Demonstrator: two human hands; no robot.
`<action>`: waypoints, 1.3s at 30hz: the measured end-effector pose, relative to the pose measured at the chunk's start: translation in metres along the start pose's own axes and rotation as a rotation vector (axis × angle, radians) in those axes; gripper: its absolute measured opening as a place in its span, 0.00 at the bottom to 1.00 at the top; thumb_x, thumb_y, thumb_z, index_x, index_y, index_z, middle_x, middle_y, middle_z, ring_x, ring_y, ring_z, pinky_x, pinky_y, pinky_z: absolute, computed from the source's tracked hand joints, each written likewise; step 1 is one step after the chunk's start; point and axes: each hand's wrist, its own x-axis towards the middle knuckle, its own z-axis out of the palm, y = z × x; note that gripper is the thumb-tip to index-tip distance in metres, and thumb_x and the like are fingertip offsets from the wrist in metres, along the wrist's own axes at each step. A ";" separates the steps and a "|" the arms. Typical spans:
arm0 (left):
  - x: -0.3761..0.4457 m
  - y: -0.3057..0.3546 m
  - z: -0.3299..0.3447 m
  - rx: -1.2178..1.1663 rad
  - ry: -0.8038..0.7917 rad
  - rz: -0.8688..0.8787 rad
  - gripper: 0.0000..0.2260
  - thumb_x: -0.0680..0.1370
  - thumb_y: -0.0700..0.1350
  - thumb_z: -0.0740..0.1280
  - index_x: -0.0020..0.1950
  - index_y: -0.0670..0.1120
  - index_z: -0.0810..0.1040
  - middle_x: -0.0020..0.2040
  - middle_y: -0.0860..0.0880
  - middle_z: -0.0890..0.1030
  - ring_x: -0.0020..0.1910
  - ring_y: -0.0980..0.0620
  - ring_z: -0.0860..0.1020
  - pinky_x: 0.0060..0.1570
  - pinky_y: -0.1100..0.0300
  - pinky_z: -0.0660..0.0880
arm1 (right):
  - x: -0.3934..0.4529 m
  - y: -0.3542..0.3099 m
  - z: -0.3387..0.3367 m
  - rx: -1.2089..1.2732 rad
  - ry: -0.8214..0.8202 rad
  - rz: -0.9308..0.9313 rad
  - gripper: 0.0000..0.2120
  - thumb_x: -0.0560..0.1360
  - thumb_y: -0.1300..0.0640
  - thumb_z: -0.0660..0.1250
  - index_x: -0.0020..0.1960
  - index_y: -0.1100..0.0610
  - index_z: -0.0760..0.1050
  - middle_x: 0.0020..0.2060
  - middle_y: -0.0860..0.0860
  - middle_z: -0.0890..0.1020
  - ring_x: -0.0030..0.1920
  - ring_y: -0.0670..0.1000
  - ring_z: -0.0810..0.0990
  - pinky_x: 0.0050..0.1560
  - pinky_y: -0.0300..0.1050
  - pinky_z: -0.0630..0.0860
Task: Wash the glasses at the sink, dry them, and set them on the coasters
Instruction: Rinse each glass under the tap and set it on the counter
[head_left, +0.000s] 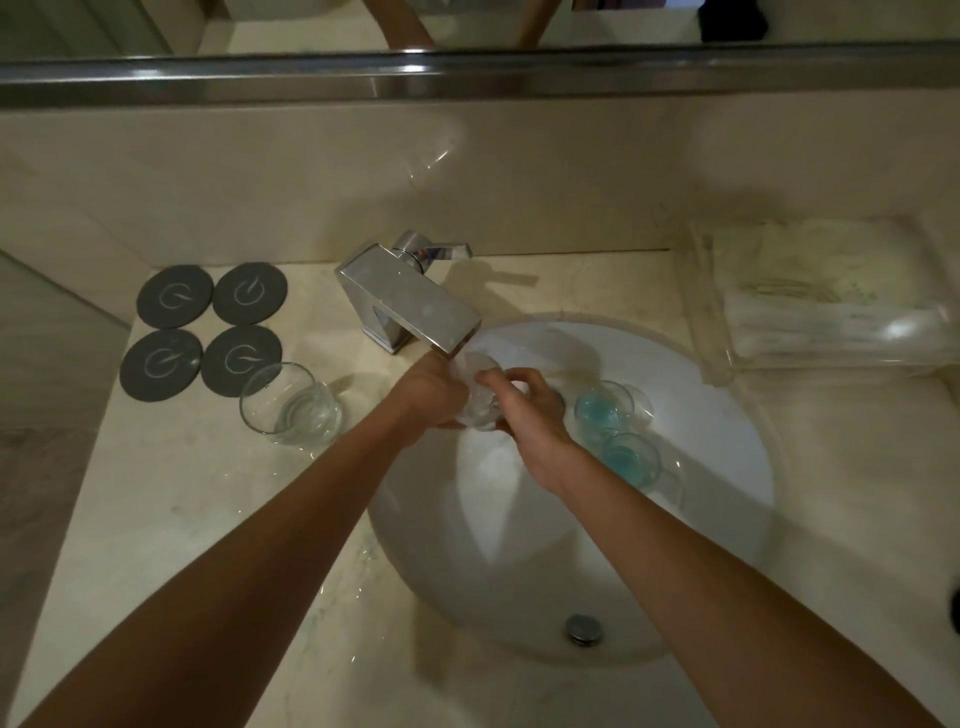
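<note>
My left hand (428, 392) and my right hand (524, 410) meet over the sink (717, 467), both wrapped around one clear glass (480, 400). The fingers (498, 382) of my right hand curl over its rim from the right, while my left hand grips its side from the left. I hold the glass tilted just under the spout of the chrome faucet (405, 301), where water runs onto it.

Just to the right of my right hand, inside the basin, lie two more glasses with blue liquid in them: one (605, 410) nearer the faucet and one (631, 460) nearer me, touching or nearly touching each other. The drain (584, 629) sits at the near side of the bowl.

On the counter (171, 509) to the left of the sink stands an upright clear glass (291, 405), apart from my left hand. Beyond it lie four dark round coasters (205, 330) in a two-by-two square; the glass overlaps the edge of the nearest one in this view. Far right on the counter sits a clear tray with folded pale towels (821, 301).
</note>
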 end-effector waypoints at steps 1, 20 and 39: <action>-0.002 0.000 0.001 -0.040 -0.024 0.001 0.16 0.77 0.31 0.63 0.58 0.49 0.75 0.55 0.44 0.81 0.50 0.44 0.83 0.52 0.43 0.81 | -0.003 0.000 0.002 -0.004 0.014 -0.012 0.19 0.72 0.47 0.73 0.58 0.53 0.73 0.45 0.48 0.75 0.52 0.56 0.81 0.60 0.55 0.79; 0.006 0.001 0.004 -0.013 0.172 0.061 0.20 0.77 0.34 0.65 0.69 0.42 0.73 0.61 0.41 0.80 0.56 0.41 0.81 0.54 0.52 0.79 | -0.001 -0.011 -0.011 -0.281 -0.082 -0.113 0.13 0.72 0.48 0.68 0.55 0.50 0.81 0.52 0.51 0.84 0.50 0.51 0.83 0.48 0.45 0.81; 0.005 -0.037 -0.003 0.062 -0.051 0.525 0.37 0.58 0.55 0.85 0.62 0.67 0.71 0.59 0.51 0.82 0.58 0.51 0.81 0.60 0.46 0.78 | 0.013 -0.023 -0.008 -0.185 -0.167 0.166 0.13 0.74 0.70 0.62 0.55 0.63 0.79 0.42 0.57 0.84 0.38 0.51 0.83 0.39 0.44 0.82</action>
